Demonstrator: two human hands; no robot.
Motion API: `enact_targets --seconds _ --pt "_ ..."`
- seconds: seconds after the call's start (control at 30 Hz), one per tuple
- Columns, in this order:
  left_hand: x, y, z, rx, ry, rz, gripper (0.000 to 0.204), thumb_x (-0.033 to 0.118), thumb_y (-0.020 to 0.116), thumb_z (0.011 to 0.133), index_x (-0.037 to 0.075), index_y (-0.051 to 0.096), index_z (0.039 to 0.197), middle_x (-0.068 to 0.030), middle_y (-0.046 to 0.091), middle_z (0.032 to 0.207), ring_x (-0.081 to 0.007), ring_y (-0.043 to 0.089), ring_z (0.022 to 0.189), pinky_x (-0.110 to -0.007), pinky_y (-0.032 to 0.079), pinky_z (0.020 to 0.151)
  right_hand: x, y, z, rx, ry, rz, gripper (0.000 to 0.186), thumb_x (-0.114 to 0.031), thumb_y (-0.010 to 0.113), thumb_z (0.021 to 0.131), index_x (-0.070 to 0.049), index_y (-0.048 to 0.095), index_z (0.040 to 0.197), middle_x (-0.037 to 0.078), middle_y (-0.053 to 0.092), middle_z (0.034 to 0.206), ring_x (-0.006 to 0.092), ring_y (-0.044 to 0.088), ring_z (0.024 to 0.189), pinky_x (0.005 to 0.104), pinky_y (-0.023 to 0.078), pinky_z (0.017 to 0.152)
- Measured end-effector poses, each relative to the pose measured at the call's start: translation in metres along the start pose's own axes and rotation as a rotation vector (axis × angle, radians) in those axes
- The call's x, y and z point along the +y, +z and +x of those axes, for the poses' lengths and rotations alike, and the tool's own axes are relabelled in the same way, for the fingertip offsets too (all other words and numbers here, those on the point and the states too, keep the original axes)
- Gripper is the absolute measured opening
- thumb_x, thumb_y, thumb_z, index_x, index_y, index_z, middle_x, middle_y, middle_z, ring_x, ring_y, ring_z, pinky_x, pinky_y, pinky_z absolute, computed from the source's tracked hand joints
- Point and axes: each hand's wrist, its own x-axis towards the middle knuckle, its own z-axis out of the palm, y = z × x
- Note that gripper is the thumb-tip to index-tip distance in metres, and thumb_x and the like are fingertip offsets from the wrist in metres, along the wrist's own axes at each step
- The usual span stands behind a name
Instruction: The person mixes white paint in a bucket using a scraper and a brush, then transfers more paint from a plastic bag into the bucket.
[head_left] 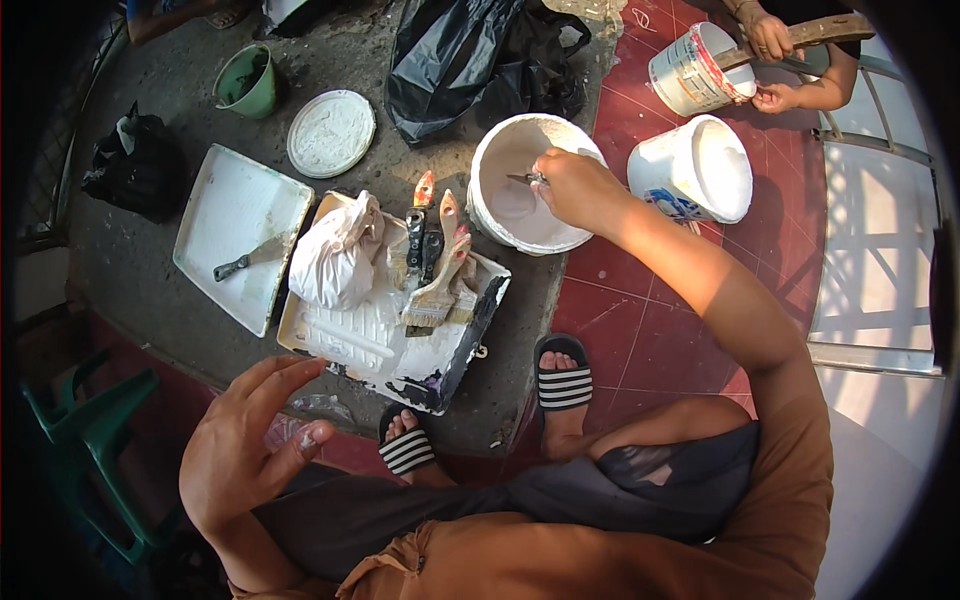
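My right hand (580, 192) is closed over the inside of a white paint bucket (484, 205). From its fingers pokes a slim, dark-tipped tool (521, 179); the rest of it is hidden, so its kind is unclear. Pale paint coats the bucket's inside. My left hand (245, 440) hovers empty above my lap, fingers apart, with a white smear on the thumb. Ahead of it lies a paint tray (350, 345) caked in white, bearing a crumpled whitish bag (338, 255) and several paintbrushes (440, 290). Left of that, a second tray (225, 205) carries a putty knife (250, 258).
A round white lid (331, 134), a green pail (246, 82) and black plastic bags (450, 65) stand farther off. At right are a white bucket (655, 165) and another bucket (690, 75), where another person's hands (768, 38) hold a wooden stick. A green chair (90, 410) is at left.
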Motion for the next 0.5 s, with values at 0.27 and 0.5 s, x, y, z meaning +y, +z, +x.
enact_targets --seconds 0.27,0.5 --pt "0.002 -0.001 -0.004 0.015 -0.014 0.012 0.052 0.036 0.074 0.09 0.003 0.064 0.129 -0.0205 0.065 0.122 -0.0411 0.065 0.11 -0.045 0.053 0.093 -0.005 -0.017 -0.01 -0.204 0.016 -0.022 0.022 -0.017 0.064 0.095 0.002 0.071 0.103 0.025 0.067 0.11 0.0414 0.068 0.1 0.0492 0.053 0.091" --pt "0.0 0.0 -0.001 0.004 -0.002 0.002 0.053 0.036 0.074 0.09 0.002 0.064 0.128 -0.0208 0.065 0.122 -0.0412 0.065 0.11 -0.045 0.052 0.093 0.008 0.003 0.0 0.072 -0.132 0.022 0.024 -0.018 0.066 0.095 0.004 0.07 0.103 0.024 0.068 0.109 0.0414 0.068 0.1 0.0484 0.054 0.089"
